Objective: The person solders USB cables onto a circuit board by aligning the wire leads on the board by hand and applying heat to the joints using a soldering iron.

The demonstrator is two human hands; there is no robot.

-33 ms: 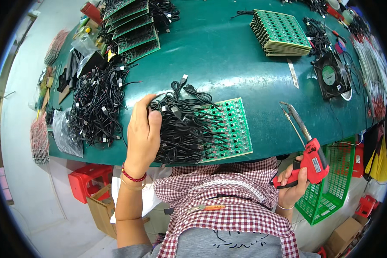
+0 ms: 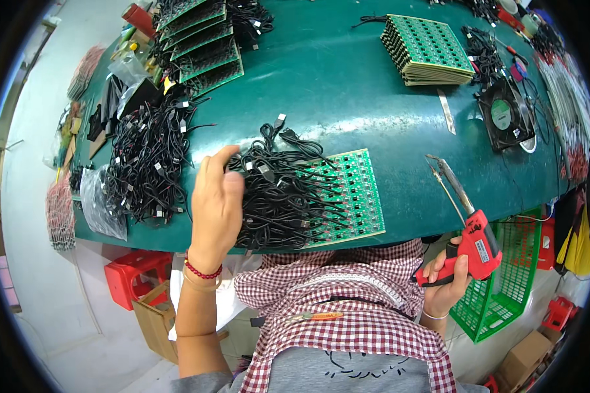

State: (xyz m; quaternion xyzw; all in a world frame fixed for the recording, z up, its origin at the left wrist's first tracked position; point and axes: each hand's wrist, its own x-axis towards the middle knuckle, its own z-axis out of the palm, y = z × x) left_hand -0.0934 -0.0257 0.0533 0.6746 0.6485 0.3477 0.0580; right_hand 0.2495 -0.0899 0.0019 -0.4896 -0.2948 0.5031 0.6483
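My left hand (image 2: 215, 204) rests on a bundle of black cables (image 2: 275, 190) whose ends lie on a green circuit board panel (image 2: 351, 193) at the near edge of the green table (image 2: 347, 92). Its fingers curl over the left side of the bundle. My right hand (image 2: 444, 281) is off the table's near edge, closed around the handle of a red soldering gun (image 2: 475, 245). The gun's metal tip (image 2: 442, 173) points up over the table, right of the panel.
A heap of loose black cables (image 2: 147, 164) lies left. Green panels with cables (image 2: 203, 46) are stacked at the far left, a stack of bare panels (image 2: 429, 49) at the far right. A black fan (image 2: 505, 114) and a green basket (image 2: 511, 281) are right.
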